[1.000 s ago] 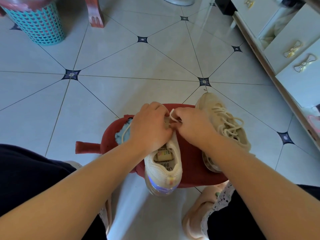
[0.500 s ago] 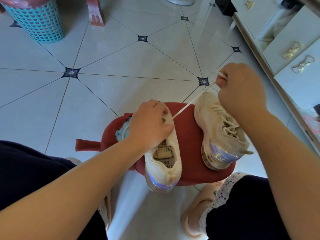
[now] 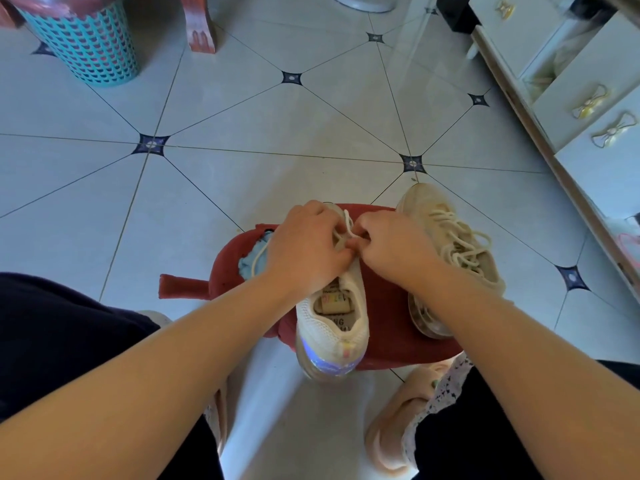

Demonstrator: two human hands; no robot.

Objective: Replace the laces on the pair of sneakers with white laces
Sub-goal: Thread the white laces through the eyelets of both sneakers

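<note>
A white sneaker stands on a red stool with its heel toward me. My left hand grips its front part and hides the eyelets. My right hand pinches a cream lace just above the tongue, close against the left hand. The second sneaker, beige with its cream laces loosely threaded, sits on the stool's right edge, toe pointing away.
A light blue cloth lies on the stool's left side. A turquoise basket and a red furniture leg stand at the far left. White drawers line the right. My pink slippers rest on the tiled floor.
My right hand, which had pulled the lace taut up and to the right, has come back down to the sneaker's front beside my left hand. The left hand stayed on the shoe.
</note>
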